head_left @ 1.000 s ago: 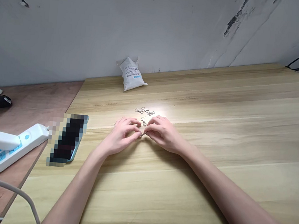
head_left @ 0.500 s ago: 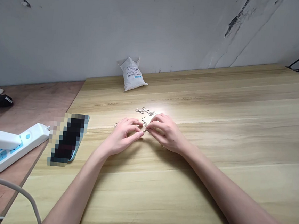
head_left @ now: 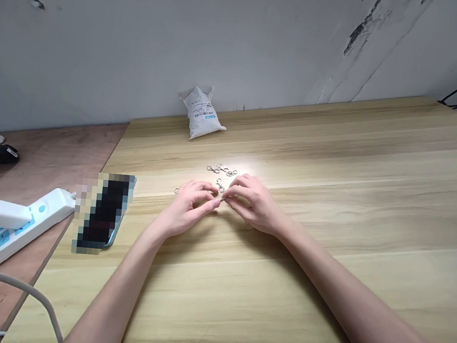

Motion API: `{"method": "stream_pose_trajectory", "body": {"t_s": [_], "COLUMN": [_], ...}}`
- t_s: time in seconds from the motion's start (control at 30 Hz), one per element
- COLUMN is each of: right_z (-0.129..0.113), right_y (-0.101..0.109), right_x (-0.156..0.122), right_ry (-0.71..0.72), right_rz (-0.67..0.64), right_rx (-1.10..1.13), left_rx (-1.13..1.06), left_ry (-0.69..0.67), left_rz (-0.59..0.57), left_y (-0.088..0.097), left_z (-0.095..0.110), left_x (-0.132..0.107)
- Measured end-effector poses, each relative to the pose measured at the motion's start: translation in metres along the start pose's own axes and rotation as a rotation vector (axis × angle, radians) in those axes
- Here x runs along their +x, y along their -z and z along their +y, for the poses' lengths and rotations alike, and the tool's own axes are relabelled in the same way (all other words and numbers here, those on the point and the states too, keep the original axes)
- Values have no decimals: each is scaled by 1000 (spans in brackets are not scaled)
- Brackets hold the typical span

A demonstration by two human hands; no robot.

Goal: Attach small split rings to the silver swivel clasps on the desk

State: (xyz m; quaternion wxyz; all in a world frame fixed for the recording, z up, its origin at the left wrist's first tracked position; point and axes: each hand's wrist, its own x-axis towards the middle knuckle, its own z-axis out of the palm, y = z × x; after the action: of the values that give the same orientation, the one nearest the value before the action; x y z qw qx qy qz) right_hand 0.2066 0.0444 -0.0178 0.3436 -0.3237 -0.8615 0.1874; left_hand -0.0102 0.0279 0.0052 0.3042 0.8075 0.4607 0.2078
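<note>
My left hand (head_left: 189, 206) and my right hand (head_left: 254, 203) meet over the table, fingertips almost together. Between them is a small metal piece (head_left: 222, 200), mostly covered, so its exact kind is hard to make out. The right thumb and fingers pinch it, and the left thumb and fingers close in on its other end. Just beyond the fingertips lies a metal clasp with a ring (head_left: 220, 185). Farther back is a loose group of metal clasps and rings (head_left: 221, 169). A single ring (head_left: 176, 191) rests left of my left hand, and another ring (head_left: 248, 223) lies below my right hand.
A white plastic packet (head_left: 203, 117) with a label leans near the wall. To the left are a phone (head_left: 107, 211), partly blurred out, and a white power strip (head_left: 15, 227) with plugs and a grey cable (head_left: 30, 288). The wooden tabletop (head_left: 333, 164) stretches right.
The metal piece between my fingertips has shifted very slightly and shows a little less. Both hands keep nearly the same place, and the clasps on the table have not moved.
</note>
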Motion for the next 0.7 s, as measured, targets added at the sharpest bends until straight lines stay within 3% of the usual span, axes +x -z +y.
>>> {"method": "stream_pose_trajectory", "body": {"t_s": [0.7], "right_z": [1], "right_y": [-4], "right_x": [-3], "right_ry": [12], "right_rz": [-114], "right_rx": [17], "left_rx": [29], "left_ry": [-55], "left_rz": [11], "left_y": [-3], "left_z": [2], "left_x": [-2]}}
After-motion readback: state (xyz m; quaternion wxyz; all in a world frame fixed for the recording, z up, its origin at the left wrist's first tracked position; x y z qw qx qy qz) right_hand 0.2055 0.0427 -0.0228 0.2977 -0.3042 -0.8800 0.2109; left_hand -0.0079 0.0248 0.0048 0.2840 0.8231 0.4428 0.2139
